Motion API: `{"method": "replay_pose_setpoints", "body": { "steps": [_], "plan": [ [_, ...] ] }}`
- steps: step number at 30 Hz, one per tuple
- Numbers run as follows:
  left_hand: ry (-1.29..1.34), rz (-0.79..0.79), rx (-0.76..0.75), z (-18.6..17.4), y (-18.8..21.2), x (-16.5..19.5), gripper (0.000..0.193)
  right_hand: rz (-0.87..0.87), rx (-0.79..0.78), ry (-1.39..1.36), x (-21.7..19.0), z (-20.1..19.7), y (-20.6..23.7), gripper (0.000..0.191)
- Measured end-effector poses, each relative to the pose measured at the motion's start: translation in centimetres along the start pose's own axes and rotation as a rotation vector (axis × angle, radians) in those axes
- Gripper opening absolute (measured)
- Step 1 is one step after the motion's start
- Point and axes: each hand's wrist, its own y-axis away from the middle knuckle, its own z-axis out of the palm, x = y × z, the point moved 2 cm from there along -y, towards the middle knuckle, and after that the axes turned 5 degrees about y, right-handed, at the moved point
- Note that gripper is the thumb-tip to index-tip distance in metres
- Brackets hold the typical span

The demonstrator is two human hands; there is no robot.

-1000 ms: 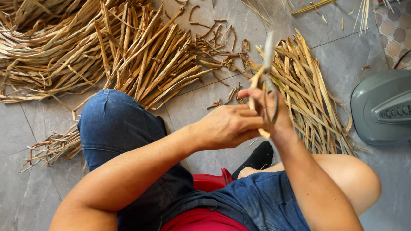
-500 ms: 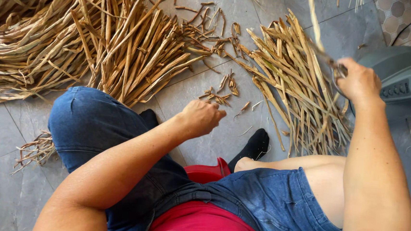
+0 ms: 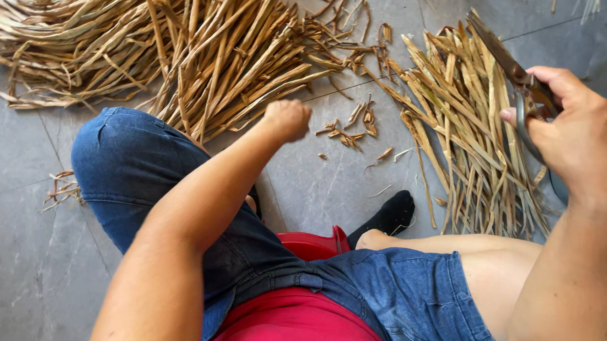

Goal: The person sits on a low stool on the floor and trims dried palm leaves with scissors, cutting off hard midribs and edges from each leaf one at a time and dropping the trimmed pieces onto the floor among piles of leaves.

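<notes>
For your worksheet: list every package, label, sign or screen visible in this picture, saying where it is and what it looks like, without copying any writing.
None in view: only dried plant strips on the grey tiled floor, scissors in the right hand, and the closed left hand above the floor.

dry fibrous straw strips, metal scissors, smooth matt floor tiles

Tan dried strips, grey tiled floor, blue denim shorts

No packages, labels (or screens)
</notes>
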Motion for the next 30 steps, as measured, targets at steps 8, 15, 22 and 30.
{"method": "replay_pose_setpoints", "body": {
  "steps": [8,15,22,30],
  "plan": [
    [0.206,-0.458,0.218,-1.9,-0.5,-10.4,0.032,-0.041,0.044,-0.029,-5.3,-2.1,0.4,0.049],
    [0.443,-0.470,0.379,-2.4,-0.3,-11.6,0.036,0.031,-0.027,0.080,-4.7,-1.4,-1.7,0.050],
    [0.255,-0.577,0.373,-0.3,-1.2,-10.6,0.037,-0.081,-0.056,-0.011,-5.8,1.0,-3.1,0.051],
    [0.640,-0.240,0.623,-7.0,-0.7,-3.1,0.031,-0.052,-0.019,-0.559,-5.8,2.7,-2.6,0.050]
  ]
}}
